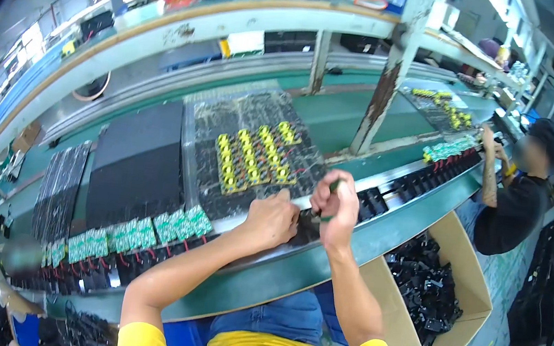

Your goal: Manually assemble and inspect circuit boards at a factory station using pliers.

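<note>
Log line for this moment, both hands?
left hand: pressing black part on bench edge | right hand: gripping green-handled tool, tip down at same part | circuit board tray behind

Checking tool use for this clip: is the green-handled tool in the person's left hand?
No. The green-handled tool sits in the right hand, while the left hand rests on the black parts beside it.

Long green workbench (338, 122), shelf (193, 14) above, peeling post (390, 69).

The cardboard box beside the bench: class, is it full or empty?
Partly full: the cardboard box holds a heap of black parts, with bare inner walls showing above it.
</note>
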The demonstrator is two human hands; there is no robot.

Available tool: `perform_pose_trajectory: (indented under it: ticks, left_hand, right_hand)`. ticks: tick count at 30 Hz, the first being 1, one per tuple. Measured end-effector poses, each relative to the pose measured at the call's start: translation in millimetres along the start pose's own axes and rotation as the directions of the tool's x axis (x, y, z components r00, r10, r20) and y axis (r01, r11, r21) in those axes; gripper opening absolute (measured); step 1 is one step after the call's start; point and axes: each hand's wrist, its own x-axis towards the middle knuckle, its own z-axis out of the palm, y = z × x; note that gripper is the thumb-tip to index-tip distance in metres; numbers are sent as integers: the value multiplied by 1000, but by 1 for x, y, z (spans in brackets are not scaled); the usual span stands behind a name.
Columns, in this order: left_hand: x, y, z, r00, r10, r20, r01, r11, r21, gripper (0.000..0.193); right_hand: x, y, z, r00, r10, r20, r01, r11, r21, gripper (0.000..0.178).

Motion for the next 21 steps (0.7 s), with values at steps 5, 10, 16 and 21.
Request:
perform_pose_trajectory:
  ticks: [5,10,16,21]
  left_hand:
    - [24,-5,-32,947,108,301,-138,987,79,14]
    - [48,-23,-30,936,202,290,-205,979,-21,21]
    - [71,-28,-30,945,208,252,-191,977,-90,39]
    - [75,-39,-26,968,231,99,-215,966,-146,42]
  right_hand:
    - [-18,-61,-27,998,-51,44,56,992,-114,33]
    - [-26,-78,-40,997,-16,70,31,976,-215,29]
    - [-32,-89,-16,989,117,87,-22,710,-703,18]
    - [-57,-59,-25,803,160,574,596,-218,-773,18]
